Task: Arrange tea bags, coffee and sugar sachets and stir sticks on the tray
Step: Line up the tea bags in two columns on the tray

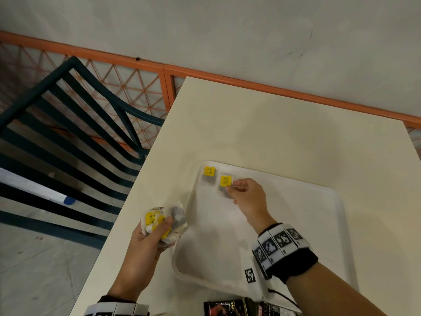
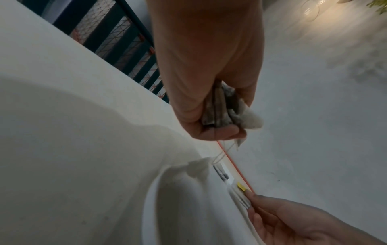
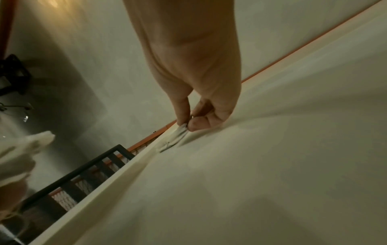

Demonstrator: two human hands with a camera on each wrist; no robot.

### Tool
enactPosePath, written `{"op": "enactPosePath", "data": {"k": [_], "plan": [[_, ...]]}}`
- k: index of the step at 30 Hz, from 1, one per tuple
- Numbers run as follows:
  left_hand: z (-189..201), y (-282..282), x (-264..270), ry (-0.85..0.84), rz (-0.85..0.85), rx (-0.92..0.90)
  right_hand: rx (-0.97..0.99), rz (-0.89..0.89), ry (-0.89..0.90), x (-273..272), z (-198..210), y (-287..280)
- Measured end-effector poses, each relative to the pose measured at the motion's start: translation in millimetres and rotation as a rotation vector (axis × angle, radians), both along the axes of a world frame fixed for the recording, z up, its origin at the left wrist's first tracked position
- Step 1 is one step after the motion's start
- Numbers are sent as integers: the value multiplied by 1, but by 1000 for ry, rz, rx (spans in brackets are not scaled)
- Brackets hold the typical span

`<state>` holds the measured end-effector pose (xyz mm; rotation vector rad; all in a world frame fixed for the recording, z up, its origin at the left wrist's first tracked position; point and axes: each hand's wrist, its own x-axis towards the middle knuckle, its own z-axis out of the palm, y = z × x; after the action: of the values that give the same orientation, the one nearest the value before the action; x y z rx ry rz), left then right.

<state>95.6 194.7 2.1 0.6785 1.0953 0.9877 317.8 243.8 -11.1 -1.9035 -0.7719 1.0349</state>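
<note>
On the cream table (image 1: 284, 124) lies a white tray (image 1: 341, 224). In its far left corner there are two tea bags, each with a yellow tag. The first tea bag (image 1: 209, 176) lies flat and nobody touches it. The second tea bag (image 1: 225, 185) lies just beside it, on the right, and the right hand (image 1: 247, 198) pinches it between the thumb and the first finger, low over the tray floor. The tags carry small dark marks, but they are too small to read.

The left hand (image 1: 145, 240) is over the table, just beside the left rim of the tray, with the fingers curled around a bunch of tea bags (image 1: 164, 222), white paper with yellow tags.

At the near edge of the table lie dark sachets (image 1: 227, 309) with red and gold print; the letters are cut off and I cannot read them. Both wrists wear bands with black and white square codes, and one more such code hangs on a white strap.

The left wrist view shows the brown tea inside the bags held in the left hand (image 2: 209, 74) and thin strings which hang from them; this does not show from the head. The right wrist view shows the pinch of the right hand (image 3: 196, 92) from close, but no yellow tag. The dark chair (image 1: 68, 124) and the orange rail (image 1: 159, 67) stand beyond the table.
</note>
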Motion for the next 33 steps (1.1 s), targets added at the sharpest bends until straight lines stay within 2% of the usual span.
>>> {"op": "enactPosePath", "data": {"k": [5,12,19,26,29,32,33], "plan": [[1,-2,-1,-12,-7,-18,24,-37,-26,1,-5,17],[1,-4,1,-20,10,-13,37,-2,-154,-1,-14,23],[-4,-8,7,-39,-15,-18,40,0,-186,-1,-17,23],[-5,-11,11,-48,-21,-7,78,39,-222,-4,-6,16],[-4,-11,11,-24,-25,-29,102,207,-208,-19,12,3],[-2,-10,10,-38,-18,-7,64,572,88,-37,32,-15],[-2,-10,10,-39,-31,-3,56,682,129,-41,35,-21]]}}
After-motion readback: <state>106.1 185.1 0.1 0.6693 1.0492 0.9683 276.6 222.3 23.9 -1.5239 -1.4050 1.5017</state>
